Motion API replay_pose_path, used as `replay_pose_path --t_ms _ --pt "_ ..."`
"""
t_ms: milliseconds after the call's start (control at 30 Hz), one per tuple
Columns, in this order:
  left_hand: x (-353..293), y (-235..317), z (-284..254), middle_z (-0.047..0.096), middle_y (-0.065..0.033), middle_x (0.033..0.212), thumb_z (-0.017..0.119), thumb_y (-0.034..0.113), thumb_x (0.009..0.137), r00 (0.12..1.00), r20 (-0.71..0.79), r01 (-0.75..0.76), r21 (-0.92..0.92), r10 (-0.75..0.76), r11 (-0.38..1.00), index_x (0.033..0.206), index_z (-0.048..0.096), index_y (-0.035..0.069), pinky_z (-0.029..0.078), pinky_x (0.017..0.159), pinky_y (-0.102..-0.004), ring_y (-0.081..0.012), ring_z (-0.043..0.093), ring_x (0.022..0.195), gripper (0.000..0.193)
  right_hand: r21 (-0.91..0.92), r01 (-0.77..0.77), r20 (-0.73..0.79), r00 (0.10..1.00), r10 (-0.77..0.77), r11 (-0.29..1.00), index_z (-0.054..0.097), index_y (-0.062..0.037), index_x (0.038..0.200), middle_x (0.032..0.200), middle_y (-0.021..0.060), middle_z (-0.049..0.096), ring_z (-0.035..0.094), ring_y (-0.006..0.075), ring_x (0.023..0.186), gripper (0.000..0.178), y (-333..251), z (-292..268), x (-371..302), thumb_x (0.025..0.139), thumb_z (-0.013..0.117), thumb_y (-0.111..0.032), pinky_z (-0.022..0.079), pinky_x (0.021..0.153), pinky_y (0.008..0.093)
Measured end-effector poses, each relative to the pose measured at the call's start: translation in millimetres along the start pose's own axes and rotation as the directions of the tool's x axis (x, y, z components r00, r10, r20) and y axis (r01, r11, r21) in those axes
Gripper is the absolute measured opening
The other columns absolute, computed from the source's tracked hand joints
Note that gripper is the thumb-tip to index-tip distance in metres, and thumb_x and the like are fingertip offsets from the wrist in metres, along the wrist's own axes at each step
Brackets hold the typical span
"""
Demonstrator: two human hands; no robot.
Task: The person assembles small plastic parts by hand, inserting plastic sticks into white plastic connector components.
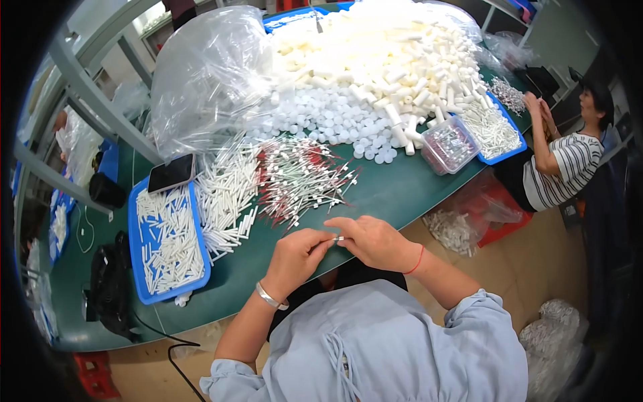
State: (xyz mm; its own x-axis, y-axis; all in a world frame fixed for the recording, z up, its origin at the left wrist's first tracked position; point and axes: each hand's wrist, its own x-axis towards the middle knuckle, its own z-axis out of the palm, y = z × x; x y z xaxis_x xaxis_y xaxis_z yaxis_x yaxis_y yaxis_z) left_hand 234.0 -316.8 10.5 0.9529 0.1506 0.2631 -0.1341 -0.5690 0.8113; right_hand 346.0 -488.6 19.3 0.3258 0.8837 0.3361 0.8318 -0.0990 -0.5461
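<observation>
My left hand (296, 257) and my right hand (376, 244) meet over the table's near edge, fingertips pinched together. Between them is a small white piece with a dark end (339, 238), too small to name; both hands are closed on it. Just beyond the fingers lies a heap of thin red and green wires with white connectors (305, 177). To its left is a loose pile of short white tubes (228, 194). Past the wires are many translucent round caps (335, 110), and behind them a big mound of cream-white cylinders (395, 47).
A blue tray (206, 258) of white tubes stands left, a phone (171, 173) on its far end. A clear plastic box (450, 146) and another blue tray (504, 158) are right. A large plastic bag (207, 74) lies far left. A co-worker (562, 161) sits at right.
</observation>
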Motion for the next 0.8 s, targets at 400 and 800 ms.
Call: replay_pose_path --t_ms 400,800 --pt "71.5 7.3 27.7 0.064 -0.0142 0.081 0.062 0.011 0.087 0.952 0.259 -0.159 -0.025 0.160 0.987 0.102 0.056 0.003 0.050 0.064 -0.0413 -0.0342 0.063 0.074 0.018 0.050 -0.200 -0.140 0.969 0.205 0.979 0.058 -0.0075 0.112 0.075 0.0126 0.063 0.061 0.0358 0.069 0.028 45.0 -16.1 -31.1 0.084 0.064 -0.010 0.048 0.063 0.0434" --pt "193.8 -53.4 91.1 0.059 -0.0178 0.090 0.062 0.002 0.078 0.975 0.017 -0.188 0.598 0.222 0.779 0.092 0.058 0.001 0.051 0.077 -0.0402 -0.0344 0.059 0.089 0.015 0.531 -0.406 -0.399 0.655 0.642 0.744 0.067 -0.0021 0.090 0.077 0.0010 0.063 0.058 0.0086 0.075 0.014 60.6 -38.4 -50.2 0.080 0.072 -0.011 0.046 0.072 0.0234"
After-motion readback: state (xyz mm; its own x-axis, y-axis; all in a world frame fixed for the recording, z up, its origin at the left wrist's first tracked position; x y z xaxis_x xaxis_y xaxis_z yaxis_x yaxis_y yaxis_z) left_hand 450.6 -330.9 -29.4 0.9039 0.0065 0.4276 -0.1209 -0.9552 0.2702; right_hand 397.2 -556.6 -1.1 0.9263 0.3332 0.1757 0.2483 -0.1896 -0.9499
